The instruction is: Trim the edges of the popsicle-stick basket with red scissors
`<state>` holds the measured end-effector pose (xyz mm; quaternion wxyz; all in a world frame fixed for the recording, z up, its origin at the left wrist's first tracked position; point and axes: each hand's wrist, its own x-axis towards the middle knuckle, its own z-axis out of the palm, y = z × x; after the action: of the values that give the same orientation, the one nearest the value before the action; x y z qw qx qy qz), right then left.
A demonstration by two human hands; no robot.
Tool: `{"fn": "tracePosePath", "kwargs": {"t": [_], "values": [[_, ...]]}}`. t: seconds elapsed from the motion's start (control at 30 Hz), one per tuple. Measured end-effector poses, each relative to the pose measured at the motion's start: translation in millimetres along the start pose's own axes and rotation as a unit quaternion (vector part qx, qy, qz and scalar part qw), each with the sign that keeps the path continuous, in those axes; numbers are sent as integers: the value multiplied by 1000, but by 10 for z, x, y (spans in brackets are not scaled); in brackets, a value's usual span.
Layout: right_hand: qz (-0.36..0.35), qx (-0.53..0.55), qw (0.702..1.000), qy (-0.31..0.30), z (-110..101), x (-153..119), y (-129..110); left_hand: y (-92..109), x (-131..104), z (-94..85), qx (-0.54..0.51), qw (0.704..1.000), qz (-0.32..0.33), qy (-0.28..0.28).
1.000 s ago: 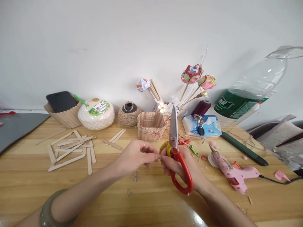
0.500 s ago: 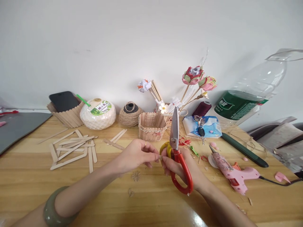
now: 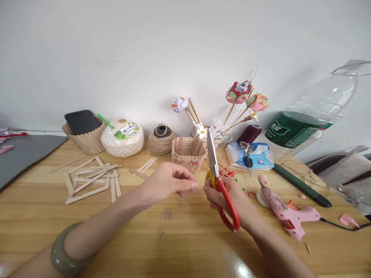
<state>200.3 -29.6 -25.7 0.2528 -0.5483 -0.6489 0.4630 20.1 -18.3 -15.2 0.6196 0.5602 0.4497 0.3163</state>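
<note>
My right hand (image 3: 236,197) is closed around scissors (image 3: 213,160) with one red and one yellow handle; their closed blades point up. My left hand (image 3: 165,183) is just to the left, thumb and forefinger pinched together. Whatever lies between those fingertips is too small to make out. A gap separates the two hands. Below them on the wooden table (image 3: 121,239) lie a small star-shaped piece (image 3: 167,214) and a thin curled scrap (image 3: 161,233). Behind the hands stands a craft-stick basket (image 3: 188,160).
Loose craft sticks (image 3: 92,179) lie at left, before a wrapped coconut (image 3: 123,139) and a twine ball (image 3: 161,143). Paper flowers (image 3: 240,92) stand behind. On the right are a pink glue gun (image 3: 292,214) with a cord, a dark green bar (image 3: 303,187) and a large bottle (image 3: 292,129).
My hands, whose fingertips met before, have moved apart. The right hand has shifted slightly right with the scissors, which tilt a little more to the left. The view has shifted slightly.
</note>
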Motion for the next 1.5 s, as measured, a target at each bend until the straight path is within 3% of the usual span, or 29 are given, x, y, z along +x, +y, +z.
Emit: {"fn": "tracePosePath", "kwargs": {"t": [0.13, 0.3, 0.5, 0.8, 1.1, 1.5], "values": [[11, -76, 996, 51, -95, 36, 41, 76, 2, -76, -39, 995, 49, 83], [-87, -10, 996, -29, -45, -28, 31, 127, -5, -102, -116, 979, 77, 151], [-75, 3, 996, -56, 65, -139, -36, 103, -19, -6, -169, 957, 109, 209], [-61, 6, 997, -49, 141, -161, -53, -14, -26, 190, -234, 935, 101, 246], [-51, -18, 998, -32, 159, -181, -64, -34, -40, 226, -252, 929, 102, 251], [-62, -13, 996, -55, 140, -143, -50, -22, -45, 257, -266, 923, 96, 261]]}}
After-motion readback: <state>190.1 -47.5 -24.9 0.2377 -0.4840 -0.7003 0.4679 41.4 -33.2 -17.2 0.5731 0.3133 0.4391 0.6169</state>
